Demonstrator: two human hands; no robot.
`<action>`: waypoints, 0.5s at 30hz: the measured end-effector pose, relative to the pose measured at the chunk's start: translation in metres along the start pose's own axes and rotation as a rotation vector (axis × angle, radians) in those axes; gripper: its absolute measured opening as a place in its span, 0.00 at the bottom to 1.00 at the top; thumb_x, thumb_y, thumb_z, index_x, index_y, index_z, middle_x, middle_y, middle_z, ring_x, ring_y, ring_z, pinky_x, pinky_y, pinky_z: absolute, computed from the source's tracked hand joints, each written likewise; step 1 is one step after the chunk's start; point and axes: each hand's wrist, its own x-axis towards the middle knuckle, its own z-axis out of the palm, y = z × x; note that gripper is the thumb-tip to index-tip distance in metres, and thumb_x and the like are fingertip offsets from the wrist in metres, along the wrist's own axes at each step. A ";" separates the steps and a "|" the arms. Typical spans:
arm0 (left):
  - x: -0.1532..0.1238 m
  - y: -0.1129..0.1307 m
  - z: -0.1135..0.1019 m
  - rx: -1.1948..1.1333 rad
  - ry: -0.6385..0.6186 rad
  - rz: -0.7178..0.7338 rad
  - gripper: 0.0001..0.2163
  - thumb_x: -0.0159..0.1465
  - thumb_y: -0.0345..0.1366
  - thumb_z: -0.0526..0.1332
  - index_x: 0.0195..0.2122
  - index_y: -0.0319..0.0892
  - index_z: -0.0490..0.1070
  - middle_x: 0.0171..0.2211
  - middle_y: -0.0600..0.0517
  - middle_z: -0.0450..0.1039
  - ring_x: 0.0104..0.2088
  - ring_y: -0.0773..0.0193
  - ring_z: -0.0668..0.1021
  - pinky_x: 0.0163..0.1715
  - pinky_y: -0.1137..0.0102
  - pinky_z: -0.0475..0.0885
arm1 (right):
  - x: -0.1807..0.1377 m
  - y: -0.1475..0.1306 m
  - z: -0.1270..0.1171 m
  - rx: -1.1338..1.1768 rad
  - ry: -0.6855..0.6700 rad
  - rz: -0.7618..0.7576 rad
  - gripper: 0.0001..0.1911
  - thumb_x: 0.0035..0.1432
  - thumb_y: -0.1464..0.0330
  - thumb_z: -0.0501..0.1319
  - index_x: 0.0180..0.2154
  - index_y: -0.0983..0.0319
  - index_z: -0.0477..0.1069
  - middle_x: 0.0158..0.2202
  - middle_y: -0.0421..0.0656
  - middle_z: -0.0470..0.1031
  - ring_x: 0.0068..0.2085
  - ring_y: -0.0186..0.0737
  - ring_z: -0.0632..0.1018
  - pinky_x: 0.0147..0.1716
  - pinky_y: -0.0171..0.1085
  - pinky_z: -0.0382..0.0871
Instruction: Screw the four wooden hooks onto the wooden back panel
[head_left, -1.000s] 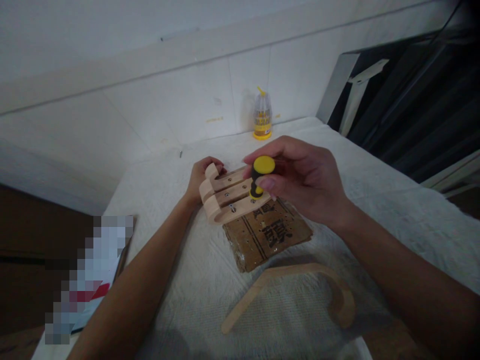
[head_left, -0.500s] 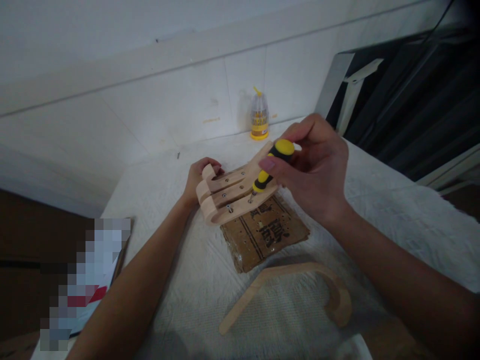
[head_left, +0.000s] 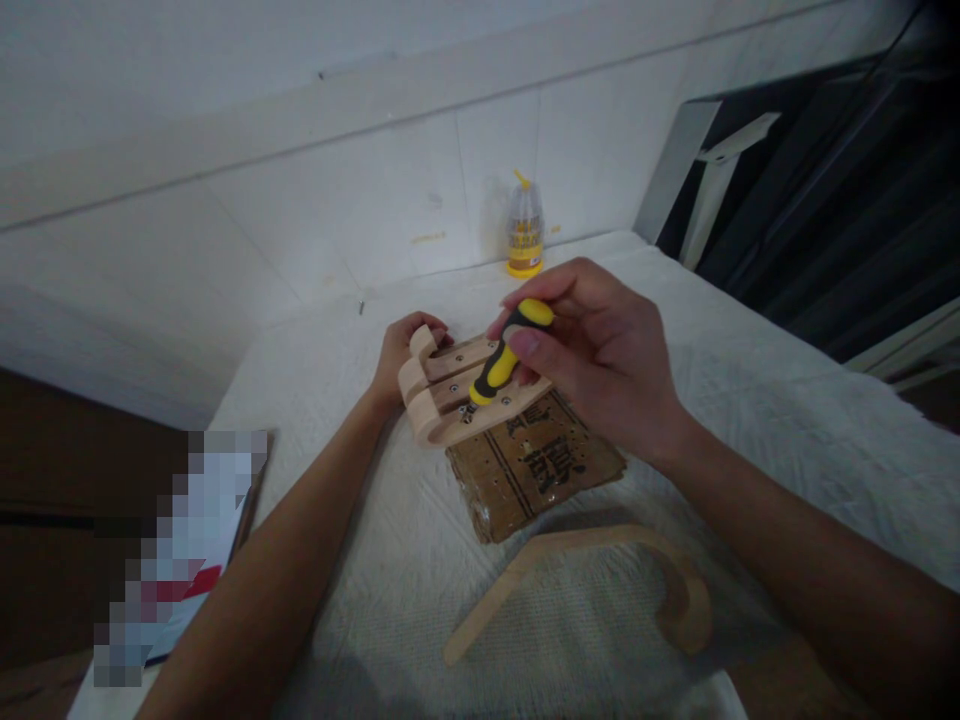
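Observation:
My right hand grips a yellow and black screwdriver, tilted with its tip down at a screw near the curled end of the nearest wooden strip. That strip belongs to a slatted wooden piece with curled ends and several screws in its face. My left hand is closed around the far left side of this piece, its fingers partly hidden behind the wood. Under the piece lies a flattened brown cardboard pad with dark printed characters.
A separate curved wooden strip lies on the white cloth nearer to me. By the wall stands a clear bottle-shaped case with a yellow base. A small screw rests at the back left. A dark panel leans at the right.
My right hand has moved left with the screwdriver. Its tip has gone from a screw midway along the nearest strip to the one by the curled end. The left hand keeps its hold.

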 end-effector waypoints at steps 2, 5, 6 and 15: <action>-0.001 0.001 0.000 -0.005 0.003 -0.008 0.02 0.52 0.32 0.59 0.24 0.42 0.65 0.21 0.56 0.69 0.25 0.67 0.71 0.27 0.71 0.68 | 0.000 0.000 -0.001 0.006 0.010 -0.010 0.10 0.52 0.62 0.64 0.31 0.58 0.65 0.27 0.35 0.71 0.25 0.28 0.73 0.20 0.28 0.71; -0.002 -0.002 -0.001 0.015 -0.008 0.040 0.02 0.52 0.33 0.60 0.25 0.42 0.67 0.22 0.55 0.70 0.25 0.66 0.71 0.27 0.71 0.68 | 0.000 -0.001 -0.001 0.000 0.041 -0.054 0.08 0.53 0.64 0.64 0.31 0.57 0.65 0.28 0.36 0.71 0.25 0.29 0.73 0.20 0.30 0.71; -0.001 -0.004 -0.001 0.015 -0.012 0.057 0.02 0.52 0.34 0.60 0.25 0.42 0.67 0.22 0.55 0.70 0.25 0.66 0.71 0.27 0.71 0.68 | 0.001 -0.002 -0.002 -0.010 0.050 -0.068 0.08 0.53 0.64 0.64 0.31 0.57 0.65 0.29 0.37 0.71 0.25 0.30 0.73 0.20 0.31 0.71; 0.006 -0.010 -0.004 0.028 -0.044 0.121 0.04 0.52 0.35 0.61 0.25 0.41 0.67 0.23 0.54 0.71 0.26 0.66 0.72 0.28 0.69 0.69 | 0.002 -0.006 -0.003 -0.067 0.145 -0.127 0.12 0.53 0.57 0.63 0.32 0.57 0.65 0.29 0.37 0.72 0.25 0.30 0.74 0.22 0.32 0.72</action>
